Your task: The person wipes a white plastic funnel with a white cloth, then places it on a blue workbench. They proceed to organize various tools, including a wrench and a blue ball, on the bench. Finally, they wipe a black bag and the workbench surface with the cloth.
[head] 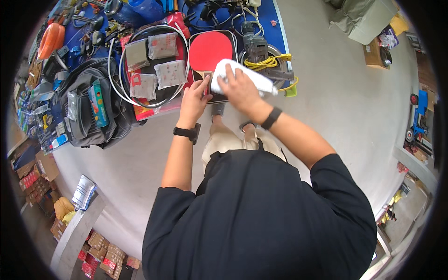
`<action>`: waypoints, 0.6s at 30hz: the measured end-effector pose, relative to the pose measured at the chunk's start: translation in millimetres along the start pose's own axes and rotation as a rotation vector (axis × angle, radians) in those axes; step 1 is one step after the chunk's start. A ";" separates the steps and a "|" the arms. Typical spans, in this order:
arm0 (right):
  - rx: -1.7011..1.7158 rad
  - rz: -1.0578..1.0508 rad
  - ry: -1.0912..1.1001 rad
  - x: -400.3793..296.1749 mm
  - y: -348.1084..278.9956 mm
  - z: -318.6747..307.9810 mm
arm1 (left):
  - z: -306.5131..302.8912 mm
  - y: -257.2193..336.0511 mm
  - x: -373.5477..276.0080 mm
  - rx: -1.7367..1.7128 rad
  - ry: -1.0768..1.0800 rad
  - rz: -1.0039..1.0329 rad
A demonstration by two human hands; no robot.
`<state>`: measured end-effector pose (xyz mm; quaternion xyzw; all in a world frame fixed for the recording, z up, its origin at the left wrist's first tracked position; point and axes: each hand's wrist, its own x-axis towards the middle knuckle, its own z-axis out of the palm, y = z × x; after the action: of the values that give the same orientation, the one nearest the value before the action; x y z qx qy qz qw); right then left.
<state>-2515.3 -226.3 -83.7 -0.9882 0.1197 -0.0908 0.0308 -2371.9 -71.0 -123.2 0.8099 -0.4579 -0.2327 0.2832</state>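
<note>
A table tennis bat (210, 50) with a red rubber face lies on a dark, light-rimmed tray or case at the table's near edge. The fingers of my left hand (196, 99) rest on the bat's handle. My right hand (241, 87) presses its spread fingers onto a white cloth (257, 79), which lies over the right side of the bat and tray. The cloth looks slightly blurred. Whether the right fingers pinch the cloth or only lie on it is partly hidden.
Right of the tray lies a grey power drill (254, 43) with a yellow cord (260, 63). Several wrapped packets (170, 74) sit inside coiled white cable (120, 91) to the left. Beyond them are a grey backpack (82, 122), an orange coil (51, 41) and blue containers (148, 10).
</note>
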 end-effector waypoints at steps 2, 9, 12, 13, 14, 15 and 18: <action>0.093 -0.070 -0.051 -31.9 -27.5 0.9 | -2.1 -7.1 1.3 -0.043 -0.016 0.071; 0.240 -0.081 -0.197 -66.0 -30.6 -43.7 | -8.9 -11.3 5.7 -0.112 -0.039 0.069; 0.120 0.136 -0.091 -22.0 -30.1 -64.7 | -13.4 -9.8 7.7 -0.114 -0.062 0.039; 0.038 0.190 -0.055 -8.0 -30.1 -62.0 | -15.6 -9.1 8.3 -0.107 -0.081 0.020; -0.007 0.259 -0.090 1.7 -30.3 -53.1 | -13.0 -12.1 8.2 -0.102 -0.077 0.017; -0.049 0.278 -0.110 8.7 -31.9 -45.1 | -11.6 -13.1 8.7 -0.108 -0.080 0.018; 0.028 0.095 -0.137 -7.4 -45.8 -19.2 | -16.9 -8.8 11.4 -0.084 -0.094 0.033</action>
<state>-2515.4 -180.8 -62.4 -0.9847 0.1630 -0.0229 0.0570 -2350.4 -73.1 -118.1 0.7779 -0.4738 -0.2846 0.2990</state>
